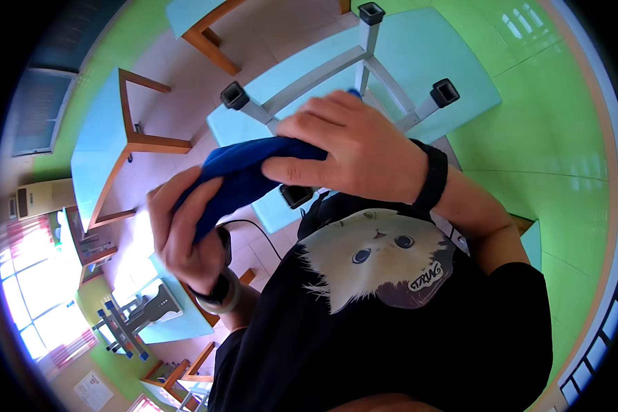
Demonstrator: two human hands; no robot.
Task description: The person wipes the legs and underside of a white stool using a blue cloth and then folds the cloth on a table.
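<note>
A blue cloth (pixel 247 170) is stretched between my two hands in front of my chest. My left hand (pixel 185 226) grips its left end, the cloth passing between the fingers. On the other end, my right hand (pixel 350 144) pinches the cloth between thumb and fingers. Beyond and beneath the hands, an upturned stool with pale metal legs (pixel 316 77) rests on a light-blue tabletop (pixel 427 46). Its legs point up, with black end caps (pixel 444 92). One cap (pixel 295 195) shows just below the cloth. My right hand partly covers the stool's frame.
Light-blue tables with wooden frames stand to the left (pixel 100 154) and at the top (pixel 195 15). Another upturned seat (pixel 129 324) lies on a table at lower left. A green tiled wall (pixel 535 144) borders the right. A black cable (pixel 257 226) hangs near my left wrist.
</note>
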